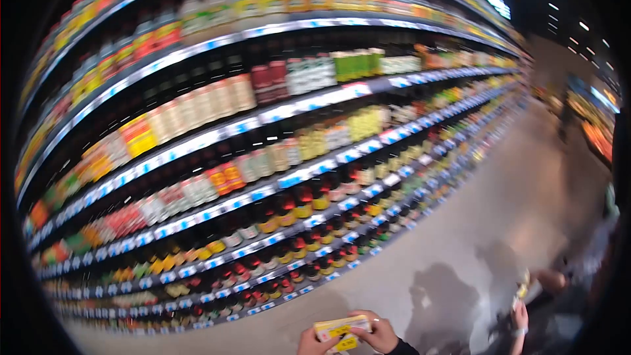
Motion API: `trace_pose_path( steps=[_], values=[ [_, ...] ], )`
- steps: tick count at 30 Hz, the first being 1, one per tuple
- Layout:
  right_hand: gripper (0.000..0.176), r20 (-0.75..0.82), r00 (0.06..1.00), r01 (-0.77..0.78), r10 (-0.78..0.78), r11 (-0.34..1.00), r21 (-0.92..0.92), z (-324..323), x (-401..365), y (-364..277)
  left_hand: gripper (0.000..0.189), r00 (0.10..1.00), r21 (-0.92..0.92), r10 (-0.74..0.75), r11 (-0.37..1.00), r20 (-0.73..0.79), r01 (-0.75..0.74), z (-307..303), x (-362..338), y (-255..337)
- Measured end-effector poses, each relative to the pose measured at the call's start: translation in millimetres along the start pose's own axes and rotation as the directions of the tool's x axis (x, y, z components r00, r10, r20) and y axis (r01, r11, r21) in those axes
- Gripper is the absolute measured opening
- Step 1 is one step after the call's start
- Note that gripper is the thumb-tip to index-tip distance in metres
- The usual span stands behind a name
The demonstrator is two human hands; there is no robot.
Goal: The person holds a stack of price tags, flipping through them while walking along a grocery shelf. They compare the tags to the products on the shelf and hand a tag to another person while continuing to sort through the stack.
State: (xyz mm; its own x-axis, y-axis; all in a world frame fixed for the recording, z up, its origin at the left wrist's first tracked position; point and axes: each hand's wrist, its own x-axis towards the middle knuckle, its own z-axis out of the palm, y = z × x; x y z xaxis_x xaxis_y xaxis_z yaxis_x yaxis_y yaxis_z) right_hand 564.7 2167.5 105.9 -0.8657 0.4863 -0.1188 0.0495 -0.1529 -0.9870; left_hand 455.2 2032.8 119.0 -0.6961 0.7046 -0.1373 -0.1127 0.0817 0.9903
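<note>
At the bottom of the head view, a small stack of white and yellow price tags [353, 322] is held between both hands. My left hand [314, 343] is closed on the left end of the tags. From the other side my right hand [381, 336] grips them, its thumb over the front and a dark sleeve at the wrist. Yellow patches with dark numbers show on the tags, too blurred to read surely.
Long shelves [296, 102] of bottles and jars run along the left, with price labels on their edges. A grey floor aisle [453, 250] stretches ahead. At lower right, another person's hand [520, 315] is near small yellowish items. A produce display [595, 128] stands far right.
</note>
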Motion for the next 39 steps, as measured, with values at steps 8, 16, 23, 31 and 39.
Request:
trace_pose_path(
  steps=[8, 16, 23, 31, 39],
  values=[
    [0.038, 0.165, 0.975, 0.166, -0.147, 0.981, -0.104, 37.2, 19.2, 5.8, 0.024, 0.973, 0.126, 0.095, 0.99, -0.211, -0.069, -36.2, -18.0, -45.0],
    [0.041, 0.415, 0.906, 0.135, -0.082, 0.986, -0.1, 96.7, 35.4, 3.3, 0.026, 0.947, -0.07, 0.028, 0.996, -0.321, -0.053, -87.5, -53.3, -44.2],
    [0.044, 0.509, 0.836, 0.252, -0.206, 0.968, -0.022, 135.2, 58.0, 26.7, 0.024, 0.906, -0.193, -0.002, 0.977, -0.423, -0.088, -117.9, -66.4, -42.4],
    [0.047, 0.585, 0.795, 0.292, -0.164, 0.947, -0.131, 165.1, 66.9, 45.2, 0.023, 0.878, -0.162, -0.007, 0.983, -0.479, -0.081, -147.3, -80.3, -59.1],
    [0.054, 0.71, 0.704, 0.147, -0.035, 0.984, -0.097, 193.0, 87.3, 55.6, 0.024, 0.808, -0.22, -0.126, 0.976, -0.575, -0.005, -166.5, -85.6, -63.3]
  ],
)
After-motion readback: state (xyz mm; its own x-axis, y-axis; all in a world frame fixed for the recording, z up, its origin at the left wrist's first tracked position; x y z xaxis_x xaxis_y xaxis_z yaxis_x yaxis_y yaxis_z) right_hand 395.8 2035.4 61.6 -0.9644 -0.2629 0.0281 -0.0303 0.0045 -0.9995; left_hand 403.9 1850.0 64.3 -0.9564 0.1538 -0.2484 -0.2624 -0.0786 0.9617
